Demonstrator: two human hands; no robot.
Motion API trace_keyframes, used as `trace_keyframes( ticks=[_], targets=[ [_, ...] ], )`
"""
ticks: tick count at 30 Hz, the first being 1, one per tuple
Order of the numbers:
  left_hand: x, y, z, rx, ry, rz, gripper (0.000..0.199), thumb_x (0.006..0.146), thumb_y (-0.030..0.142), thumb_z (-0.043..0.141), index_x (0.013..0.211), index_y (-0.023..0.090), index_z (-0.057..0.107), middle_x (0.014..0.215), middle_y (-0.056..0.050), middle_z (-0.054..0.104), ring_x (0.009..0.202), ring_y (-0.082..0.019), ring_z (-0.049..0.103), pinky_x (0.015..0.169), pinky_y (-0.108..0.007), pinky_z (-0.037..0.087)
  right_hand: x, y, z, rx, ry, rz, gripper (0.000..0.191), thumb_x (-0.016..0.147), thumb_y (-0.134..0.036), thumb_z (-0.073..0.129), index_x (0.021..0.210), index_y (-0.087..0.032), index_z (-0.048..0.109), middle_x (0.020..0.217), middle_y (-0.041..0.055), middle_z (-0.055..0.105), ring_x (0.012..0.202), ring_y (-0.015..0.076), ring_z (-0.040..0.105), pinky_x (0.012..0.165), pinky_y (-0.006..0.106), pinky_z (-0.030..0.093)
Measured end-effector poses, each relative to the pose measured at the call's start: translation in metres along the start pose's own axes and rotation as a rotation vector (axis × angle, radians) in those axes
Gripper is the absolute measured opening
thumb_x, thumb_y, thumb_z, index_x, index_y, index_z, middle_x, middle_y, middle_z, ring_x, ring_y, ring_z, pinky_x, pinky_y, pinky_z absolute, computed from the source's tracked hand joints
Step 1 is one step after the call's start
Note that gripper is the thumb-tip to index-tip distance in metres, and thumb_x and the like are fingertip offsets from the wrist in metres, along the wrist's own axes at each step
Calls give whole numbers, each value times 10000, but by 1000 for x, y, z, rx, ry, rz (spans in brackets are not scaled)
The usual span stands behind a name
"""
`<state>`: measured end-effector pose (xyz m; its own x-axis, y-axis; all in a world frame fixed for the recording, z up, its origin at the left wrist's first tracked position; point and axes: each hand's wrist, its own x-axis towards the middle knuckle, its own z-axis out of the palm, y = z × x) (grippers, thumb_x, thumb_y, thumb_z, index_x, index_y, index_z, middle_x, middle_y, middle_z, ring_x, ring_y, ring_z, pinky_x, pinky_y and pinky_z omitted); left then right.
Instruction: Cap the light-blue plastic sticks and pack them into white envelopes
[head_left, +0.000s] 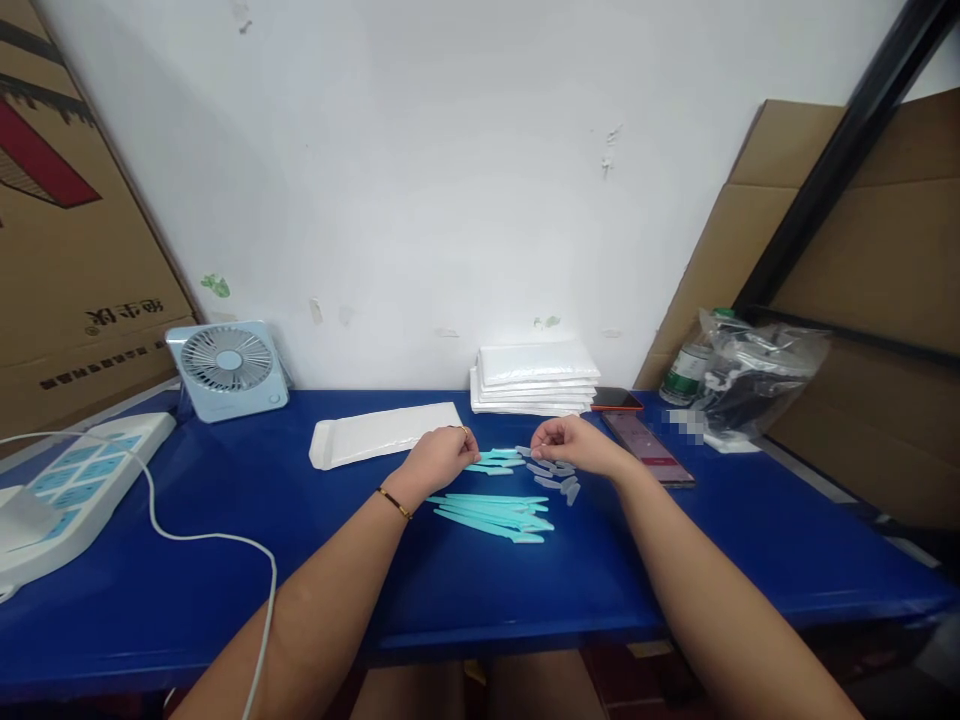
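Observation:
My left hand (441,458) pinches the handle of a turquoise eyebrow razor (496,454), its blade end pointing right. Fingers of my right hand (576,443) are closed on a small clear blade cap (523,452) at that razor's tip; whether the cap is on the blade I cannot tell. A few more turquoise razors lie just under the held one. Loose clear caps (547,482) are scattered below my right hand. Closer to me is a pile of turquoise razors (491,512), blade ends to the right.
Behind my left hand lies a white padded envelope (382,435); a stack of them (536,378) stands by the wall. Two phones, one with its screen lit (649,448), a bottle (686,370) and a plastic bag (757,385) are right. Left are a fan (229,370), power strip (90,490) and cable.

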<state>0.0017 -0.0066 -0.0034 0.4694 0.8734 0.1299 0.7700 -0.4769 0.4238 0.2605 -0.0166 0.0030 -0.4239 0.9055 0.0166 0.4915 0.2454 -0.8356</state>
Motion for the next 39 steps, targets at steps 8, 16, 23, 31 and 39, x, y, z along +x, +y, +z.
trace_keyframes(
  ticks=[8, 16, 23, 31, 39],
  targets=[
    [4, 7, 5, 21, 3, 17, 147, 798, 330, 536, 824, 208, 615, 778, -16, 655, 723, -169, 582, 594, -245, 379, 6, -7, 16, -111, 60, -55, 231, 727, -366, 620, 796, -149, 662, 633, 6, 599, 566, 106, 507, 527, 220, 396],
    [-5, 14, 0, 6, -137, 141, 203, 714, 398, 629, 832, 236, 666, 872, -4, 637, 787, -158, 586, 612, -228, 401, 1, 16, -8, -441, 116, 18, 99, 631, -261, 672, 688, -181, 685, 721, 29, 651, 633, 146, 554, 544, 228, 402],
    [-13, 23, -4, -21, -283, 205, 208, 697, 411, 634, 776, 225, 681, 758, -4, 651, 671, -136, 576, 518, -212, 359, 2, 19, -2, -409, 62, 62, 29, 620, -178, 634, 645, -180, 648, 668, 21, 659, 600, 143, 568, 514, 218, 401],
    [-10, 23, 0, 183, -166, 244, 146, 749, 227, 507, 692, 205, 640, 669, -21, 648, 619, -149, 556, 539, -242, 352, -6, 10, -16, -213, 122, 32, 173, 677, -313, 644, 747, -156, 625, 634, 20, 626, 580, 129, 547, 511, 218, 405],
    [-3, 8, -6, 187, -53, 235, 188, 819, 250, 451, 734, 202, 611, 747, -22, 651, 665, -155, 561, 574, -251, 347, -12, 2, -16, -46, -50, 40, 300, 632, -399, 704, 762, -137, 633, 625, 24, 622, 551, 118, 541, 508, 225, 418]
  ],
)
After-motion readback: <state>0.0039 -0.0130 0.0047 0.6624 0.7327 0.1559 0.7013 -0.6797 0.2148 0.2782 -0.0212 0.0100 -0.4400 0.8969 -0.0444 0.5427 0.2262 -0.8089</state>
